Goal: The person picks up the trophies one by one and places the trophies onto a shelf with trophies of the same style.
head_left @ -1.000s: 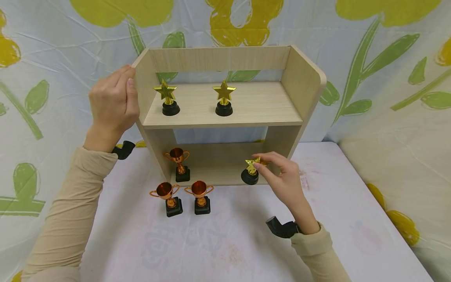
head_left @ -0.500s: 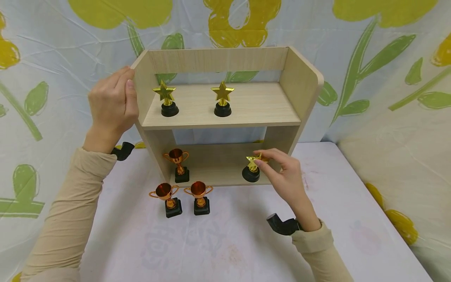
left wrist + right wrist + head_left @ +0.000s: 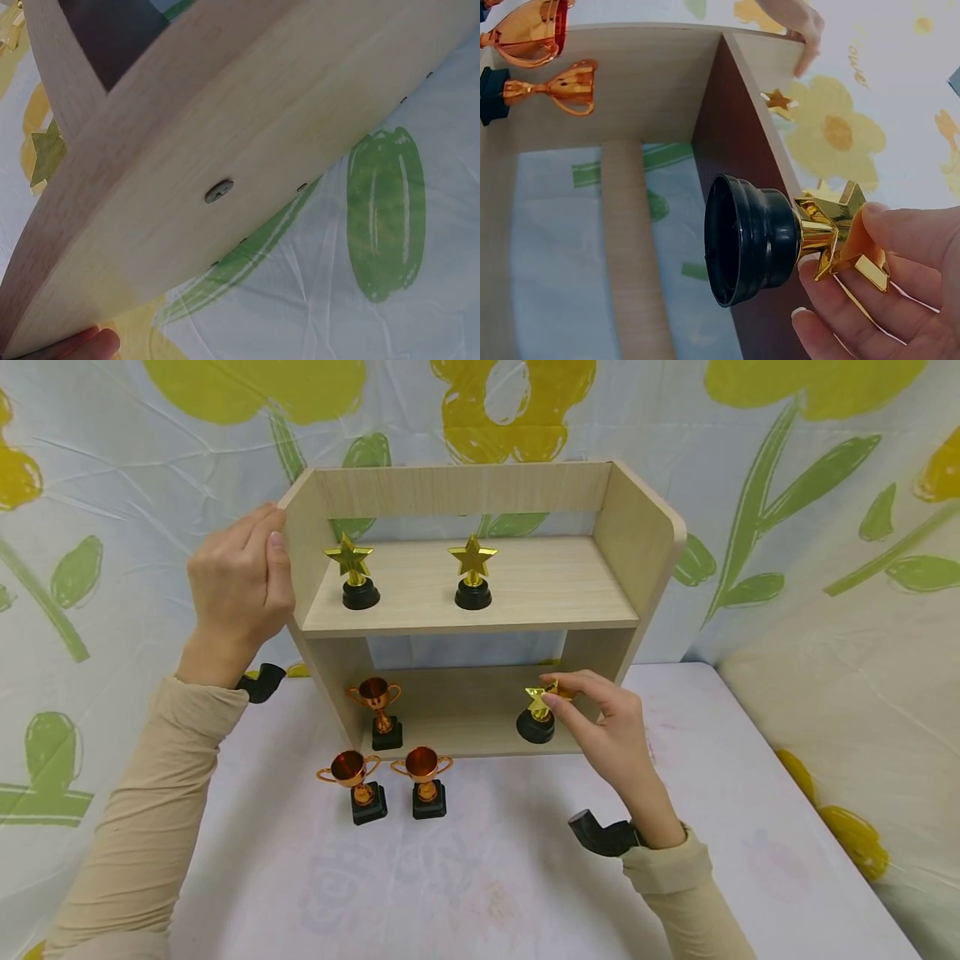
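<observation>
With thumb and fingers my right hand point(image 3: 611, 727) pinches a gold star trophy point(image 3: 536, 725) by its star. The trophy is slightly tilted, its black round base in front of the shelf's lower opening; the right wrist view shows the hollow underside of that base point(image 3: 750, 240). My left hand point(image 3: 240, 572) grips the top of the left side panel of the wooden shelf point(image 3: 472, 628); in the left wrist view only its fingertips point(image 3: 97, 345) show. On the upper board stand two more star trophies, one at the left point(image 3: 360, 572) and one near the middle point(image 3: 473, 572).
A bronze cup trophy point(image 3: 386, 714) stands at the left of the lower compartment. Two more, a left cup point(image 3: 365, 789) and a right cup point(image 3: 427, 783), stand on the white table point(image 3: 480, 877) before the shelf. A flower-printed cloth point(image 3: 810, 543) hangs behind.
My right hand has risen slightly with the star trophy. The left hand keeps its grip on the side panel, and the other trophies stay where they were.
</observation>
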Tool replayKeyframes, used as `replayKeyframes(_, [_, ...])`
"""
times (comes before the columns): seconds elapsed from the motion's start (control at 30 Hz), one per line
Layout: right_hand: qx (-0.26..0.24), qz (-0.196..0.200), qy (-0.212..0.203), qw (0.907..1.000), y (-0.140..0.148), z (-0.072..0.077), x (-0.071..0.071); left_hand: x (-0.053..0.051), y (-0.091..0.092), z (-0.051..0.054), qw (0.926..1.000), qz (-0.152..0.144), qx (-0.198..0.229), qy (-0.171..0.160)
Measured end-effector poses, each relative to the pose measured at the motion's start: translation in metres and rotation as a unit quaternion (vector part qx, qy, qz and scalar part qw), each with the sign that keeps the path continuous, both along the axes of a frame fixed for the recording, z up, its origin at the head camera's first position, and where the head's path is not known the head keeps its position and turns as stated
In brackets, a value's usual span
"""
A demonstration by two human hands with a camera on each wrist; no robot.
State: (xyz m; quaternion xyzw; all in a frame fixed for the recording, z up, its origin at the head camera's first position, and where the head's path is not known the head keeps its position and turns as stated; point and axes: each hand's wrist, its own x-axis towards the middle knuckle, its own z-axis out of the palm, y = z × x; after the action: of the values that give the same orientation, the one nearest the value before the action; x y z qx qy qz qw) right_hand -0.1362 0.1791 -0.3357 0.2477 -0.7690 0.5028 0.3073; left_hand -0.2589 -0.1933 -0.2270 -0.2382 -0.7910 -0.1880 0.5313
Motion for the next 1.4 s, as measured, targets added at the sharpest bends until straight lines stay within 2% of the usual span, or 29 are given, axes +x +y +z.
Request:
replayKeyframes(0.53, [-0.002,0.006,0.003,1.0,-0.001,0.012,0.001,0.0,0.0,0.001,1.0,0.0,0.002,0.0])
replayKeyframes(0.9, [-0.006,0.001,0.017,0.9998,-0.001,0.015,-0.001,0.002,-0.003,0.001,0.9996,0.01,-0.025,0.002])
replayKeyframes(1.4, [-0.011,0.0,0.028,0.9996,0.002,0.026,0.0,0.002,-0.002,0.002,0.9995,0.014,-0.027,0.009])
